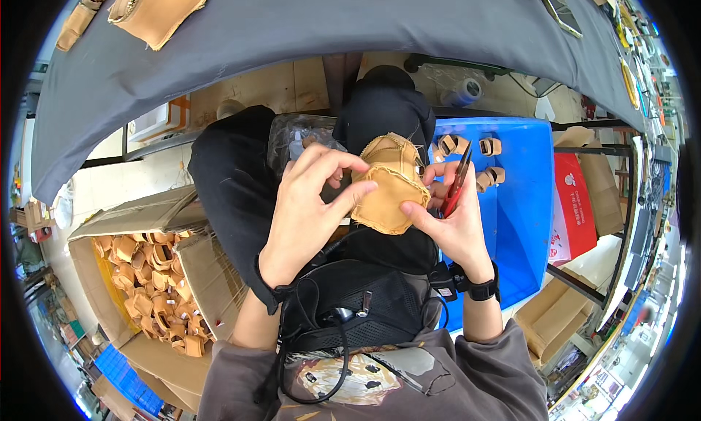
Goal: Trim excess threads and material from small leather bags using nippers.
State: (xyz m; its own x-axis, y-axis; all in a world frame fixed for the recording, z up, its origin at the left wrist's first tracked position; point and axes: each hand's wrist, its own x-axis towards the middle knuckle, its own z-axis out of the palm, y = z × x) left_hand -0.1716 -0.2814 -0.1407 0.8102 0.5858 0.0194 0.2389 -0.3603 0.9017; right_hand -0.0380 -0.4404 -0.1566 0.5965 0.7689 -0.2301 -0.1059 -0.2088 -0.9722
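Note:
A small tan zippered pouch (390,193) with raw, fraying seam edges is held up over my lap, its flat panel facing me. My left hand (317,199) pinches its left edge between thumb and forefinger. On the other side, my right hand (452,213) grips the pouch's right edge with thumb and fingers. Red-handled thread snips (453,191) also sit in my right hand, dark blades pointing up and away from the pouch. A curved zipper (378,143) runs along the pouch's far side. Loose threads stick out near its seams.
At left, an open cardboard box (123,344) holds many similar tan pieces (159,289). A blue plastic bin (515,224) with several tan pieces (490,146) stands at right. A grey-covered table (328,21) spans the front, bearing another tan pouch (159,13) and a phone (558,13).

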